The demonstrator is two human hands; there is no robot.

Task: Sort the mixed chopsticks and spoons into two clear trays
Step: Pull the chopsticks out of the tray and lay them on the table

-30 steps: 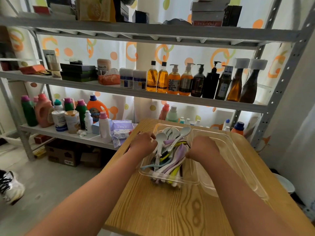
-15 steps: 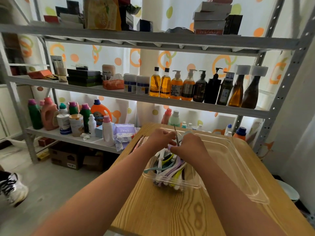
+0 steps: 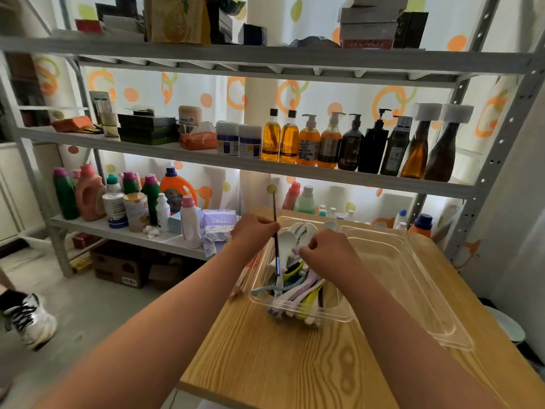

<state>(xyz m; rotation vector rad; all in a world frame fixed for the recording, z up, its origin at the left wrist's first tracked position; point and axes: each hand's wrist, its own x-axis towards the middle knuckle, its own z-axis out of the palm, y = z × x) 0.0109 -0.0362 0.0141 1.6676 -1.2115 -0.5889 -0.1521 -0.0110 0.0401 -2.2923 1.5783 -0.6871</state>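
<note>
A clear tray (image 3: 330, 315) on the wooden table (image 3: 283, 361) holds a heap of pastel and white spoons (image 3: 298, 286). My left hand (image 3: 255, 230) is closed on a dark chopstick (image 3: 275, 231) that stands nearly upright, its lower tip down among the spoons. My right hand (image 3: 327, 250) hovers over the heap with fingers pinched at a spoon; I cannot tell whether it grips it. A second clear tray (image 3: 418, 290) lies to the right with nothing visible in it. Several chopsticks (image 3: 247, 274) lie on the table left of the first tray.
A grey metal shelf rack (image 3: 265, 169) stands just behind the table, loaded with bottles (image 3: 330, 143) and detergent jugs (image 3: 88, 193). The table's left edge drops to the floor, where a person's sneaker (image 3: 29, 320) shows. Cardboard boxes (image 3: 124, 267) sit under the rack.
My hands came together over the spoon heap, and my left hand has drawn a dark chopstick upward until it stands almost upright. The view has shifted slightly.
</note>
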